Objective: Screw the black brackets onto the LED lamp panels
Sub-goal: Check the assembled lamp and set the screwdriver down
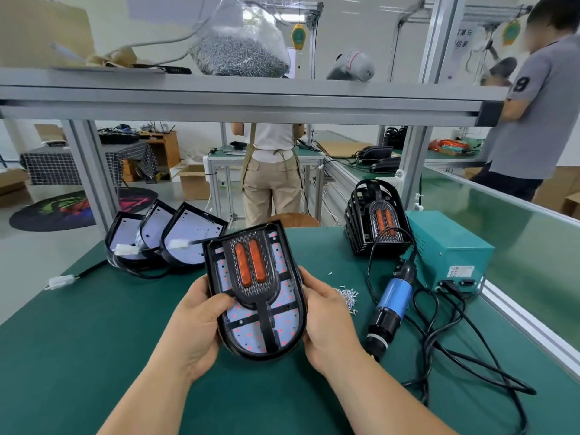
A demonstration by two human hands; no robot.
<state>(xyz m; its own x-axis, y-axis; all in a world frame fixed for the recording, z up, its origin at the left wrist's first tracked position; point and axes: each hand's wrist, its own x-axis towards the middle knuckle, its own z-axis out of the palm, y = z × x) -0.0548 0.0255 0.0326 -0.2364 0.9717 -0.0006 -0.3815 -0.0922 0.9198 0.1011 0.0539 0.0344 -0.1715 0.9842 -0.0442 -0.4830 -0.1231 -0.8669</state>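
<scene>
We hold the D-shaped LED lamp panel with black rim and white, red-dotted board (pixel 284 324) above the green bench mat (pixel 94 324) and tilted toward us. The left hand (pixel 201 312) grips its left edge with the thumb laid on the face, and the right hand (pixel 326 315) is curled round its right rim. The black plastic bracket with two orange reflector strips (pixel 251 271) sits on the board; we cannot tell from this view whether every screw is seated. If any are missing or loose, tilting the panel further may let the bracket shift off its holes, and a screw driven afterwards could cross-thread or crack its boss. A thumb pressing hard on the face risks loading the board. Just right of the right hand lies the loose heap of small silver screws (pixel 348 296); a forearm or the panel's rim sweeping through it would scatter them across the mat. Beside the heap lies the blue-and-black electric screwdriver (pixel 392 299), its black cable (pixel 439 350) looping toward the teal metal power box (pixel 448 255). Setting the panel down to the right could snag that loop and drag the tool. Farther off, the stack of finished panels (pixel 376 221) stands just beside the box, and careless placement on it may topple it. At far left, the bracketless panels (pixel 185 240) trail white plug connectors (pixel 59 281) that may catch.
</scene>
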